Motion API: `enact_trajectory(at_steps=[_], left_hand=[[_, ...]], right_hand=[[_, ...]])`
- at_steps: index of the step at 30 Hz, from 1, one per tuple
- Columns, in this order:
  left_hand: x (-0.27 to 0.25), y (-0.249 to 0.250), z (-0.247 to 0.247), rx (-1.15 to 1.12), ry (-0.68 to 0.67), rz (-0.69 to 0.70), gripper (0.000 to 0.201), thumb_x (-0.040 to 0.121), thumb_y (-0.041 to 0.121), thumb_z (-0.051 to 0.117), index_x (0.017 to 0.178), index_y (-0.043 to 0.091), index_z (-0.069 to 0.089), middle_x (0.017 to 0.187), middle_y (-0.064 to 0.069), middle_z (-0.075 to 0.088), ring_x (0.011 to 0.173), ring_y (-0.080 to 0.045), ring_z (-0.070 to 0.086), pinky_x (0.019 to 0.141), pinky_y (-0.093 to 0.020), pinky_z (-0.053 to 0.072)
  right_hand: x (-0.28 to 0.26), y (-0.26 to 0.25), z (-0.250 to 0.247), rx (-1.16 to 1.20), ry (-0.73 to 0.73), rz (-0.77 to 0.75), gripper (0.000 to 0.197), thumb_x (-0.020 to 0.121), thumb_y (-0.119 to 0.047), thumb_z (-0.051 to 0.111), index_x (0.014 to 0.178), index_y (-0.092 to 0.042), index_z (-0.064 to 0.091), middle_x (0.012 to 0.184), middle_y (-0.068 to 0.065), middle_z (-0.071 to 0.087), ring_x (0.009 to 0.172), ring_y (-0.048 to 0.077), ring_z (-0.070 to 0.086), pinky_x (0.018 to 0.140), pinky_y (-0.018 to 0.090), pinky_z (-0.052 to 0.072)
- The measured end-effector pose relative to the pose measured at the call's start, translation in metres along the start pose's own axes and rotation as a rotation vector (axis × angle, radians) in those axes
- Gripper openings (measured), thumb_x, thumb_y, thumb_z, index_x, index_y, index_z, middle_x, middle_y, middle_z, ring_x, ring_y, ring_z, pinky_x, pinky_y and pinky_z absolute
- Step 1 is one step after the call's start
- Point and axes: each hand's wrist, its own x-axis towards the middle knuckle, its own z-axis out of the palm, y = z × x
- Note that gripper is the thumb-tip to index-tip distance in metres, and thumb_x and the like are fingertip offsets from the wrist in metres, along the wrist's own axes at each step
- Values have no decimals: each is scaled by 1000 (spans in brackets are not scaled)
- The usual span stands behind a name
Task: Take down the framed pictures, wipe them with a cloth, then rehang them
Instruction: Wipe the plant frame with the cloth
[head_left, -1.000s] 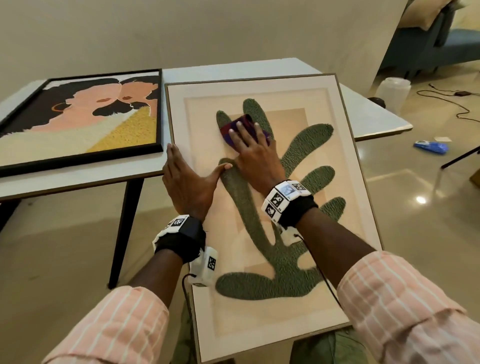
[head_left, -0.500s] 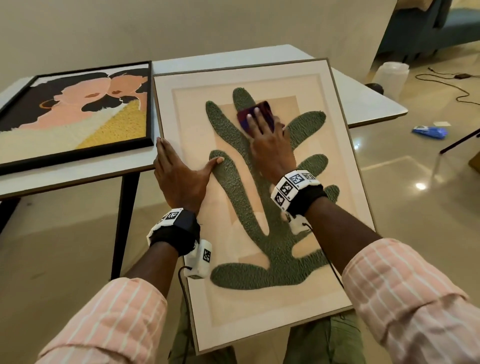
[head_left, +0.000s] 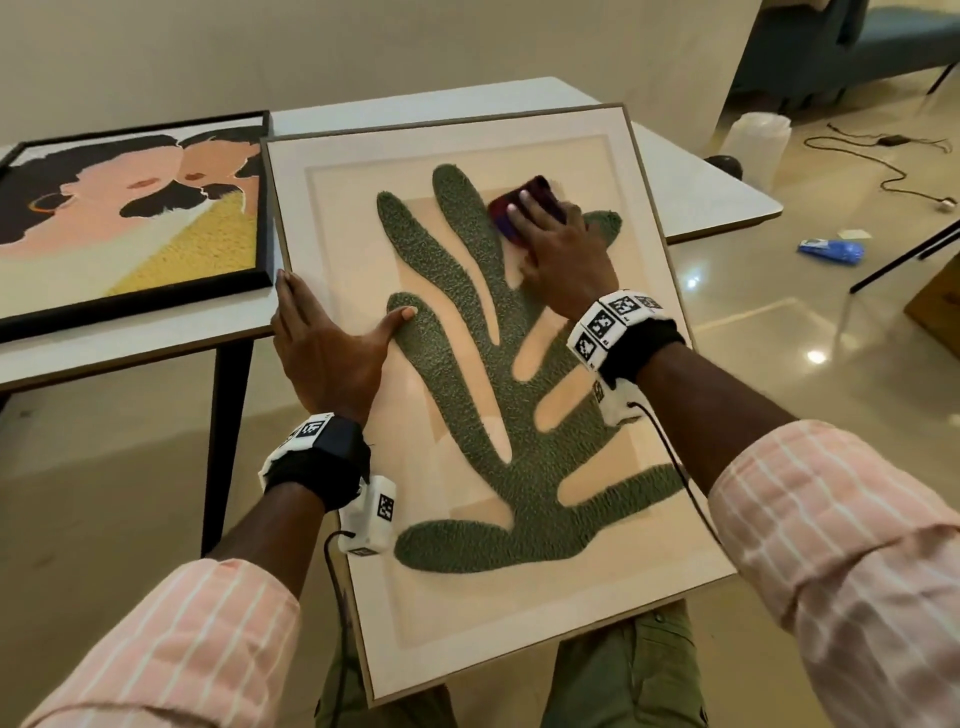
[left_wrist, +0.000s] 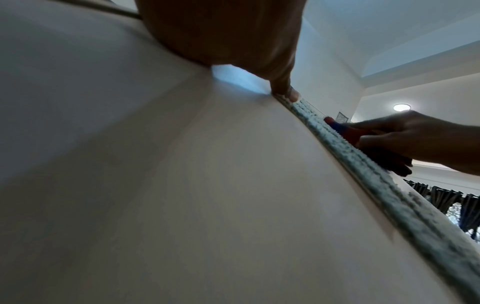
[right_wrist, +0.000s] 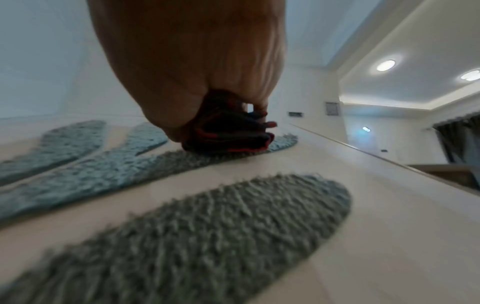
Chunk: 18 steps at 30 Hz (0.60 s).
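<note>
Tufted-leaf framed picture (head_left: 519, 649) leans from lap onto desk (head_left: 691, 192): rigid and bulky with a soft pile, best held by its edges. Left hand (head_left: 327, 353) lies flat, steadying it; right hand (head_left: 566, 260) seemingly grips the folded cloth (head_left: 506, 215).

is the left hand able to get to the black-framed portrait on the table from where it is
Probably yes: the left hand lies flat on the left edge of the leaf picture, right beside the near corner of the black-framed portrait, nothing between. It seems to steady the leaf picture, though.

green-leaf picture (head_left: 519, 519) tilted on table (head_left: 691, 187) edge; folded dark cloth (head_left: 501, 221) atop; portrait picture (head_left: 130, 218) flat beside.
</note>
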Motion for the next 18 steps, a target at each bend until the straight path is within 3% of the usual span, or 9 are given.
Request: enact_trajectory(at_steps=[3,7,11,15,18], left_hand=[[0,0,0,5,5,-6,131,59,90,54,151,1,24,155,-14,31,138,-29,35,114,-37,29],[1,0,1,0,4,-14,132,59,91,53,152,3,23,156,-12,30,139,-28,34,114,-37,29],[1,-2,0,7,-3,-14,132,59,92,52,152,3,23,156,-12,30,139,-28,33,115,-37,29],[1,-2,1,-2,-2,-7,131,60,91,52,151,2,23,156,-13,30,139,-28,33,115,-38,29],[1,-2,1,0,-3,-8,130,60,91,53,151,2,24,156,-13,29,139,-29,33,115,-38,29]], right_hand=[[5,20,-5,113,-1,246,62,93,-29,45,153,-22,28,162,0,21,133,37,32,105,51,29],[3,33,-5,-6,-19,56,61,96,-30,45,153,-20,26,162,2,20,131,39,34,102,52,32],[1,60,-3,153,-6,351,64,92,-30,48,153,-23,28,161,-3,21,132,38,32,105,53,31],[-1,36,-11,207,-53,530,64,95,-32,48,153,-18,25,162,3,20,139,41,26,109,55,30],[-15,2,-12,162,-84,523,65,96,-32,46,154,-13,22,161,9,20,139,44,24,108,54,31]])
